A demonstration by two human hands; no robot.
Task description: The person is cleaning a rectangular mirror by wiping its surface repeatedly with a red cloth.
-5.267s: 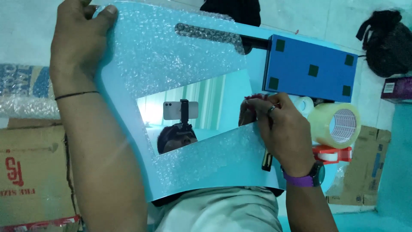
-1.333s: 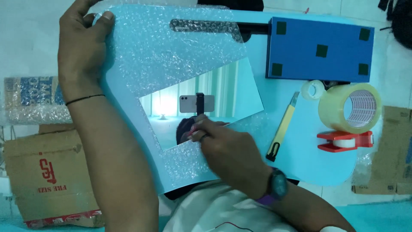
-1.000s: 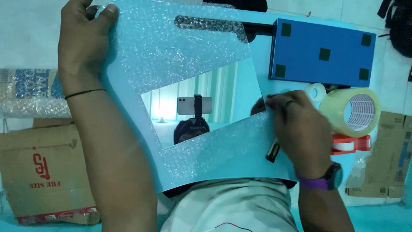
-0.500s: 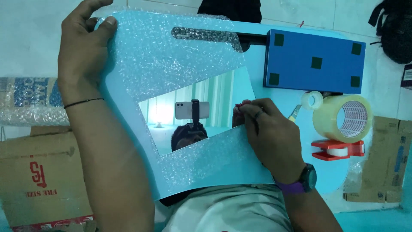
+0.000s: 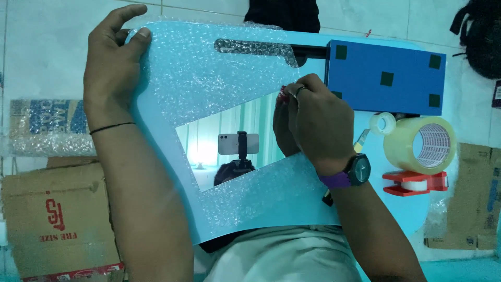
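**What the view hides**

The right hand [image 5: 313, 122] covers the mirror's [image 5: 229, 136] right edge, and its fingertips curl out of sight behind the bubble wrap [image 5: 209, 78]. The wrap blurs the mirror's frame beneath it. A knife [image 5: 360, 143] shows only as a yellow sliver past the wrist. The cardboard box [image 5: 57, 219] is cut by the left and bottom edges; the black bag [image 5: 482, 39] by the right edge.

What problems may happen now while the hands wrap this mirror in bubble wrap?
The mirror is tilted, with only the left hand gripping its top corner; it might slip and crack. The right hand pinches the bubble wrap at the bare glass edge, so the wrap could tear or fingers could get cut. The tape roll near the table edge may get knocked off.
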